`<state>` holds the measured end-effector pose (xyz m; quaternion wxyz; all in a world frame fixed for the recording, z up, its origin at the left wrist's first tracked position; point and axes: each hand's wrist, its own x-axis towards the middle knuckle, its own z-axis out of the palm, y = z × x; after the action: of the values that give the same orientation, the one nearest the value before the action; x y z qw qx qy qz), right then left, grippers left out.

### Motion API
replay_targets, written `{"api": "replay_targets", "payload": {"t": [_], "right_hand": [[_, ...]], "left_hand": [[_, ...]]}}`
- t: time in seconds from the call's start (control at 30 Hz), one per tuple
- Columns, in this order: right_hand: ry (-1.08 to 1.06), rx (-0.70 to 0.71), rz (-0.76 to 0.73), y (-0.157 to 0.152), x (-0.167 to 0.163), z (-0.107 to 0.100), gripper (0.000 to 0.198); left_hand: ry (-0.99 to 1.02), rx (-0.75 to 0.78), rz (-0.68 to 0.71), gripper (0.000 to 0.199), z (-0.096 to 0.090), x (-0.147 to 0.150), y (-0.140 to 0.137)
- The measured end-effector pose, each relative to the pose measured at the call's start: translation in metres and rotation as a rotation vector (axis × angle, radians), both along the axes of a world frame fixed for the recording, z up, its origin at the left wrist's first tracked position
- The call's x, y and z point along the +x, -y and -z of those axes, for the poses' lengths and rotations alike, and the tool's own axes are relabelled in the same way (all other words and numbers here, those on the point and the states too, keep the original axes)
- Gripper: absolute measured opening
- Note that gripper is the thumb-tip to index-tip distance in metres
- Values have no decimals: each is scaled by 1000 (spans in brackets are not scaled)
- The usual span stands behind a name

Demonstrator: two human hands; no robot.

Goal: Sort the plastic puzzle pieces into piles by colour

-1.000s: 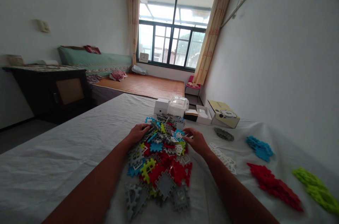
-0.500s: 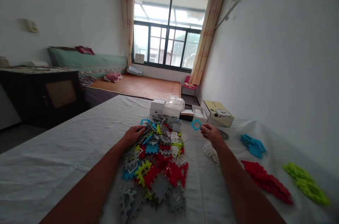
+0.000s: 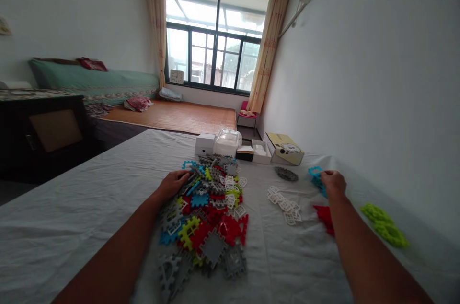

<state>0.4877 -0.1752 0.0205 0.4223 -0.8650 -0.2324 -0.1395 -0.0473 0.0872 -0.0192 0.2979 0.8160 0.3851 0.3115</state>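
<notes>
My right hand point(image 3: 334, 182) pinches a blue toothed-edge building piece point(image 3: 315, 169), a frame with an open middle. It is held at a small stack of blue pieces point(image 3: 319, 184), and I cannot tell whether it touches them. A mixed heap of interlocking plastic building pieces point(image 3: 212, 220) in grey, red, blue, lime and white lies on the white cloth. At the heap's upper left edge is my left hand point(image 3: 174, 183), its fingers closed together against grey pieces point(image 3: 196, 172); the fingertips are partly hidden.
Sorted groups lie right of the heap: white window pieces point(image 3: 285, 204), a grey stack point(image 3: 286, 173), red pieces point(image 3: 323, 217) partly behind my forearm, and lime pieces point(image 3: 384, 225). Behind stand a clear plastic container point(image 3: 227, 143), white boxes point(image 3: 205, 144) and a yellow box point(image 3: 285, 148).
My right hand has carried the blue piece rightward, from beside the heap to the blue stack. My left hand stays at the heap. The view has turned slightly right.
</notes>
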Motion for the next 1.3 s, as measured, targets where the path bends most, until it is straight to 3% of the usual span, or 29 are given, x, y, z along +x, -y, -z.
{"api": "replay_targets", "payload": {"t": [0.13, 0.23, 0.27, 0.33, 0.4, 0.47, 0.53, 0.63, 0.7, 0.97, 1.2, 1.3], "right_hand": [[-47, -146, 117, 27, 11, -6, 27], [88, -214, 83, 9, -19, -13, 40], [143, -227, -14, -2, -37, -17, 40], [192, -236, -363, -28, -85, -23, 33], [112, -270, -772, -51, -141, -25, 30], [51, -285, -1030, -65, -196, -21, 31], [44, -257, -1156, -68, -239, -12, 33], [61, -203, -1206, -63, -273, 4, 46], [59, -190, -1214, -57, -280, 11, 46], [-41, -221, -1186, -50, -261, 10, 13], [-313, -196, -1183, -52, -245, 13, 33], [-318, -184, -1129, -51, -224, 6, 34]], "left_hand": [[-5, 10, 3, 48, -4, 0, 4], [-26, 7, 12, 50, -10, 1, 9], [-30, 3, 9, 50, -11, 1, 10], [-27, -3, -1, 50, -12, 1, 12], [-19, -6, -12, 50, -12, 1, 13], [-21, -3, -11, 49, -11, 1, 13], [-34, 2, -3, 49, -10, 0, 13], [-56, 12, -6, 49, -9, 0, 12], [-63, 27, -14, 48, -7, 0, 10], [-56, 42, -9, 46, 0, 0, 5], [-43, 21, 14, 48, -9, 1, 11], [-32, 12, 9, 48, -12, 1, 14]]}}
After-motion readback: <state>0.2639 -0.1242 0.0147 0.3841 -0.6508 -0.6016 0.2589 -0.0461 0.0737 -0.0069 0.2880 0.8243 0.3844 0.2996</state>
